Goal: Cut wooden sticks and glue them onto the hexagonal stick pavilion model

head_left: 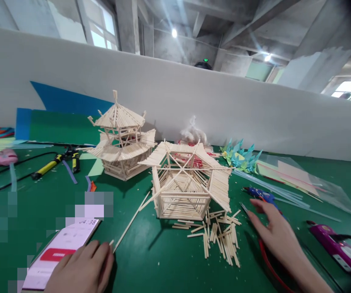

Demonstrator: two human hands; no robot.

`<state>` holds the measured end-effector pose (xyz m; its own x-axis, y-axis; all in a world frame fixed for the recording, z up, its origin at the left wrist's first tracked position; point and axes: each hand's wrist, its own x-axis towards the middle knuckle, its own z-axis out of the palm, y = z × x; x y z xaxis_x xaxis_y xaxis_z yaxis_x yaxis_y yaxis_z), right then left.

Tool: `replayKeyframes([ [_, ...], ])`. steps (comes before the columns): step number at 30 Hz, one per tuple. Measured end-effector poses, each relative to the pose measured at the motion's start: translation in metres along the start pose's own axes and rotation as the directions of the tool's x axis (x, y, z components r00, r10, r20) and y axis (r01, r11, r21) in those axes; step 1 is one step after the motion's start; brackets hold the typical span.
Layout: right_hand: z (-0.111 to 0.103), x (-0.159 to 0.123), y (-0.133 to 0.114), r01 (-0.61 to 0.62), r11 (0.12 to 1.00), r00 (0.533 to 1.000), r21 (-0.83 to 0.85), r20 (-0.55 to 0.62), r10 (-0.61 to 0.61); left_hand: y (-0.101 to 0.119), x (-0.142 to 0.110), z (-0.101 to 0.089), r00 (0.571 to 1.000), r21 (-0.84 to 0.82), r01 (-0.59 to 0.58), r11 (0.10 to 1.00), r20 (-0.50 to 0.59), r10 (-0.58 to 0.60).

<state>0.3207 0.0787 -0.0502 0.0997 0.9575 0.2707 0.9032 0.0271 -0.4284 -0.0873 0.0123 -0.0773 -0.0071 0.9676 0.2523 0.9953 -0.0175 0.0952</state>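
Observation:
My left hand (82, 268) rests at the lower left over the edge of a phone (61, 254). Its fingers are curled, and the pale tip of a short wooden stick (111, 243) pokes out between them. A longer stick (132, 221) lies just beside it. At the right, my right hand (269, 228) is over pliers with red handles (265, 256), thumb and forefinger apart; whether it touches them I cannot tell. Between the hands stands a partly roofed stick pavilion (181, 207), with cut short sticks (224, 238) heaped at its front right.
A two-tiered stick pagoda (120, 152) stands behind, left of centre. Blue (259, 193) and purple (335, 244) glue guns lie at the right, a pink tool (0, 159) and a yellow-black tool (49, 167) at the left. A white partition (254, 101) closes the back.

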Motion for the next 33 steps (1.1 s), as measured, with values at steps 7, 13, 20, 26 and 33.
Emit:
replayKeyframes([
  [7,0.033,-0.023,-0.072,0.159,0.983,0.967,0.093,0.185,-0.174,0.024,0.077,-0.006,0.93,-0.871,0.237,0.43,0.076,-0.359],
  [13,0.062,-0.009,-0.096,0.074,0.993,0.984,0.097,0.154,-0.088,0.045,0.148,0.036,0.893,-0.952,0.305,-0.021,0.294,-0.34],
  [20,0.069,0.0,-0.099,0.077,0.993,0.987,0.094,0.131,-0.089,0.046,0.152,0.044,0.852,-0.882,0.362,-0.302,0.444,-0.276],
  [26,0.059,0.006,-0.088,0.089,0.994,0.98,0.062,0.171,-0.098,0.05,0.128,0.032,0.816,-0.829,0.38,-0.411,0.509,-0.274],
  [33,0.051,0.012,-0.067,0.09,0.994,0.973,0.054,0.21,-0.1,0.069,0.094,0.018,0.818,-0.798,0.338,-0.499,0.511,-0.264],
])
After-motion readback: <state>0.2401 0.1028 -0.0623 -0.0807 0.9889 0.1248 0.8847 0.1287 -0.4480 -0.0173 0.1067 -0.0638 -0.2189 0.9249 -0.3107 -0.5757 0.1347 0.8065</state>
